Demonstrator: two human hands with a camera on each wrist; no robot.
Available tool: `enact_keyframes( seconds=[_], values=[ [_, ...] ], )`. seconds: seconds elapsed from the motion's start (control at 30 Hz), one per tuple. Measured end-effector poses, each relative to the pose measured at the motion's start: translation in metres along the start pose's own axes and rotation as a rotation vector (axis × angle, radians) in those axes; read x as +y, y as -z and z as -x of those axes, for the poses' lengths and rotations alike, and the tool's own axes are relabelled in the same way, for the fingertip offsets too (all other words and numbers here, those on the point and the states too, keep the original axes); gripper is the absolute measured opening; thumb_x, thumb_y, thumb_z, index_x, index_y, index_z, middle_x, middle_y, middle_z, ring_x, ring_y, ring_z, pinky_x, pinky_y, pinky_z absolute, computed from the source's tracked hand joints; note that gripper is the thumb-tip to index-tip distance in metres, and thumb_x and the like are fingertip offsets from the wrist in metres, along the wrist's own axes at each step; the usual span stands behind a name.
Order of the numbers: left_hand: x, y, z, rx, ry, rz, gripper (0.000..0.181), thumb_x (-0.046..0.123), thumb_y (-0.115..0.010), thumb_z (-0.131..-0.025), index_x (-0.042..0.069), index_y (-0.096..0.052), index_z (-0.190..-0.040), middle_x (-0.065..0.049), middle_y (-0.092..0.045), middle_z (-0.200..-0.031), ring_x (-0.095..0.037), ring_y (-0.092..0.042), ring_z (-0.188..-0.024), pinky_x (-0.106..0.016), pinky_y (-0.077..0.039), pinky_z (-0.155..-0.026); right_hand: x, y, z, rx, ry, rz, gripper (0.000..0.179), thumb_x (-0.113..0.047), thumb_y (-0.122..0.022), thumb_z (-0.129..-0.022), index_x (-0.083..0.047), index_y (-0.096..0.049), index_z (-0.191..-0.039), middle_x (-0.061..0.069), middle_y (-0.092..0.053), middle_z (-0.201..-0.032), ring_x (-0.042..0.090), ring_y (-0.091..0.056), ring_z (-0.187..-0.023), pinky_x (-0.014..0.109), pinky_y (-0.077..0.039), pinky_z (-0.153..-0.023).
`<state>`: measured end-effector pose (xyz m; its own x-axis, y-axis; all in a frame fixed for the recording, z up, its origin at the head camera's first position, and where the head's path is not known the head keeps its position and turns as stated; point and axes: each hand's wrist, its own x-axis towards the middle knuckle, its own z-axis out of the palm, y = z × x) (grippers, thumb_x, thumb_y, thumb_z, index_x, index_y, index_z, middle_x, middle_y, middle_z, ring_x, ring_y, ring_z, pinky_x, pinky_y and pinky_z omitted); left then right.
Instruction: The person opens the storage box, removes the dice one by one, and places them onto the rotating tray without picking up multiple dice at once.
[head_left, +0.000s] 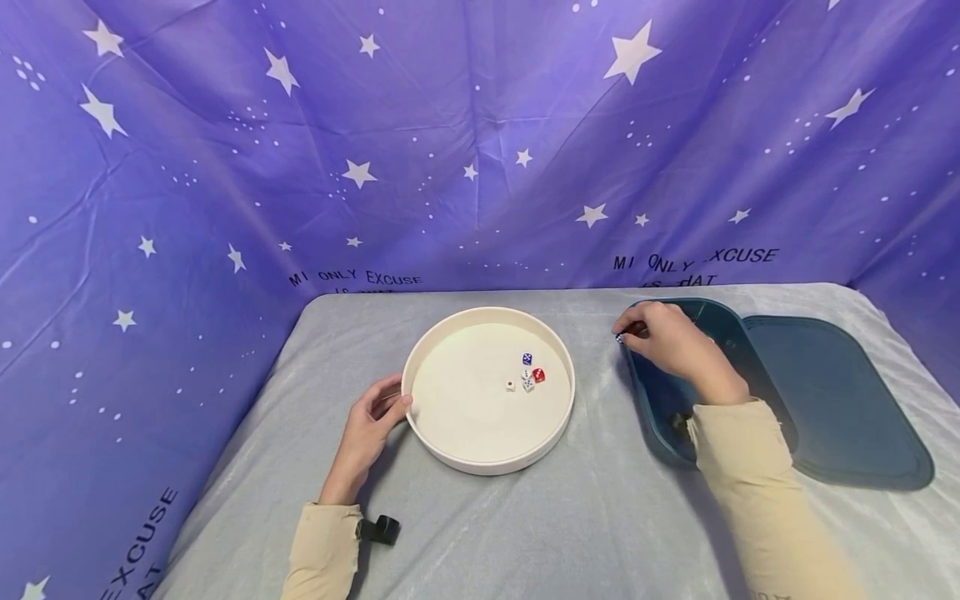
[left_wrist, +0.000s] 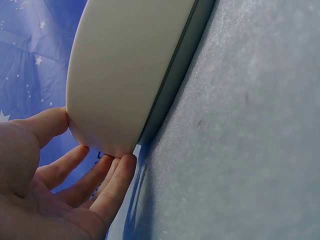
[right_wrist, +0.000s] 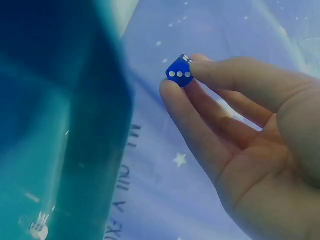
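Note:
In the head view, a round cream tray point(head_left: 457, 417) lies on the cloth. Grouped in its right half are a blue die point(head_left: 527, 359), a red die point(head_left: 538, 376) and several white dice point(head_left: 510, 386). My left hand point(head_left: 372, 421) grips the tray's left side, thumb at the rim and fingertips against the outer wall, as the left wrist view shows. Over the far left edge of a teal bin point(head_left: 652, 433), my right hand point(head_left: 678, 346) pinches a blue die point(right_wrist: 179, 72) between thumb and fingertips. White pips show on that die.
A flat teal lid point(head_left: 847, 408) lies right of the bin. Inside the bin, a small pale die point(right_wrist: 39, 229) shows in the right wrist view. Grey cloth point(head_left: 562, 525) covers the table, and a purple star-printed curtain point(head_left: 450, 108) hangs behind.

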<state>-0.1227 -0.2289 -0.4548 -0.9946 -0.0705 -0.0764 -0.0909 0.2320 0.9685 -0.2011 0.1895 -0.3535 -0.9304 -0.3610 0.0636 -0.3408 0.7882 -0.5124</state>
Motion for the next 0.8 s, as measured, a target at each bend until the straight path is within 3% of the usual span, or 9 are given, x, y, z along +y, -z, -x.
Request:
enact_keyframes(
  seconds=[0.27, 0.8],
  values=[
    [-0.001, 0.000, 0.000, -0.004, -0.023, 0.018, 0.049, 0.023, -0.069, -0.095, 0.008, -0.054, -0.139, -0.015, -0.059, -0.136, -0.027, -0.057, -0.123, -0.015, -0.047, -0.091, -0.021, -0.007, -0.006, -0.007, 0.030, -0.021, 0.013, 0.003, -0.064, -0.090, 0.003, -0.073, -0.099, 0.017, -0.071, -0.098, 0.029, -0.068, -0.090, 0.046, -0.055, -0.081],
    [0.001, 0.000, 0.000, 0.004, -0.006, 0.003, 0.048, 0.022, -0.069, -0.096, 0.010, -0.055, -0.139, -0.013, -0.058, -0.137, -0.026, -0.057, -0.123, -0.015, -0.046, -0.091, -0.046, -0.046, -0.021, -0.038, 0.105, -0.045, 0.012, 0.004, -0.066, -0.089, 0.001, -0.075, -0.096, 0.013, -0.071, -0.096, 0.024, -0.068, -0.088, 0.040, -0.056, -0.081]
  ],
)
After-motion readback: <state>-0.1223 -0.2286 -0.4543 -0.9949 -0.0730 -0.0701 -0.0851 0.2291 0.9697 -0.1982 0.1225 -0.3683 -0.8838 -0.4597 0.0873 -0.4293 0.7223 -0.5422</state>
